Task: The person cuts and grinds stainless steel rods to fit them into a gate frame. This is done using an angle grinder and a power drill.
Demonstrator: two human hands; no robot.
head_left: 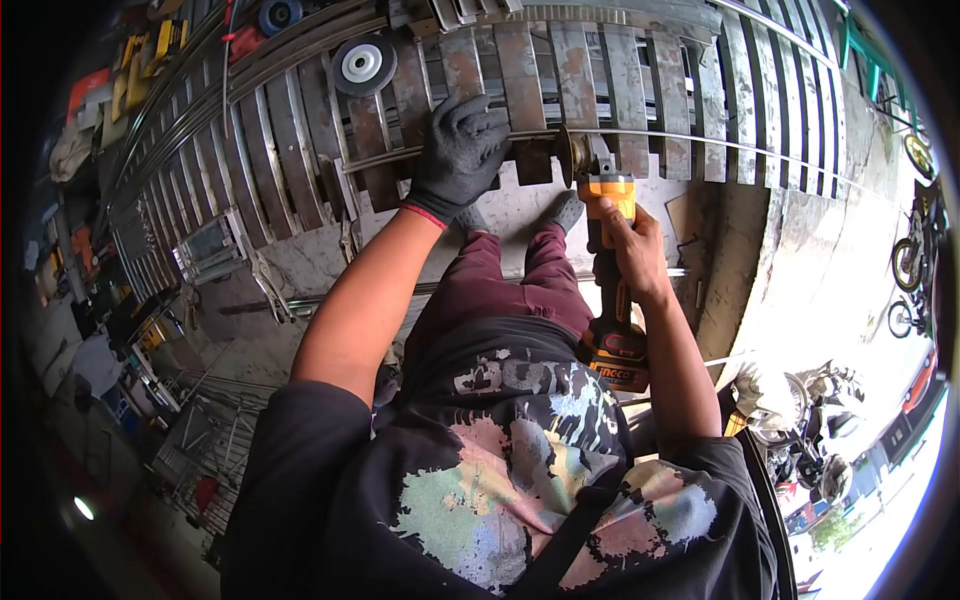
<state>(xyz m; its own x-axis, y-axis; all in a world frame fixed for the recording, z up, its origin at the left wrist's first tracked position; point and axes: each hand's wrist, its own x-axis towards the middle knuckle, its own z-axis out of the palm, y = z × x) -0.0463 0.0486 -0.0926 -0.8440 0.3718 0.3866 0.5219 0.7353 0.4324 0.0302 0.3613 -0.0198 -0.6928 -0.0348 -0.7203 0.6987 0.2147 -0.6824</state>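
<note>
My left hand [462, 155], in a dark glove with a red cuff, has its fingers curled round a thin metal rod [680, 136] at the near edge of a slatted metal bench [517, 85]. Bare, my right hand [632, 245] grips an orange and black cordless angle grinder [610, 190]. The grinder's disc [572, 155] is upright against or beside the rod, just right of my left hand. A loose round disc [362, 63] lies on the slats beyond my left hand.
Locking clamps [268, 285] hang at the bench's left front. A blue disc [280, 16] lies at the far left. My feet [566, 211] are below the near edge. Motorcycles [908, 262] stand at the right, and metal frames [205, 450] at the lower left.
</note>
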